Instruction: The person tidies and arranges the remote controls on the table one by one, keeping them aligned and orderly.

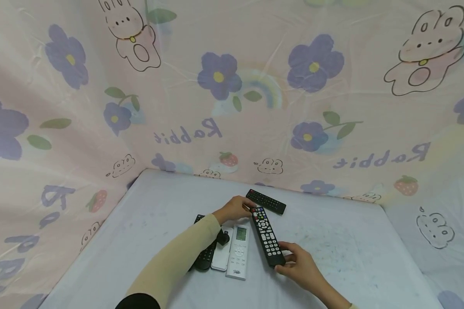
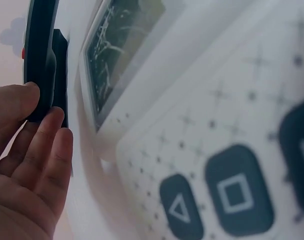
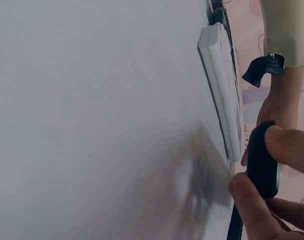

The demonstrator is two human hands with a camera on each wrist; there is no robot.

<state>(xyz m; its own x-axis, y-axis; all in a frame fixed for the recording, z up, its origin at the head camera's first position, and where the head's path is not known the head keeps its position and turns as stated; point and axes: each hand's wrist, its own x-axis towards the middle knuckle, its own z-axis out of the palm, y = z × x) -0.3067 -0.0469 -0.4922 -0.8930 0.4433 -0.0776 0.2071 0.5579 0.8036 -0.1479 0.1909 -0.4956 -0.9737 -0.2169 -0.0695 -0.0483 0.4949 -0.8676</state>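
A black remote control (image 1: 268,236) with white number keys is held at both ends, slanting over the table. My left hand (image 1: 236,209) pinches its far end, the thumb on one side and fingers on the other in the left wrist view. At the near end, my right hand (image 1: 299,265) grips it between thumb and fingers. In the right wrist view the held end stands off the table. Just left of it lies a white remote (image 1: 238,257) with a small screen, beside another white remote (image 1: 219,254). My left forearm partly hides a black remote (image 1: 205,259).
Behind the held remote, another black remote (image 1: 266,201) lies flat, close to my left fingers. A white cloth covers the table (image 1: 340,240). Patterned fabric (image 1: 255,107) with rabbits and flowers hangs around the back and sides.
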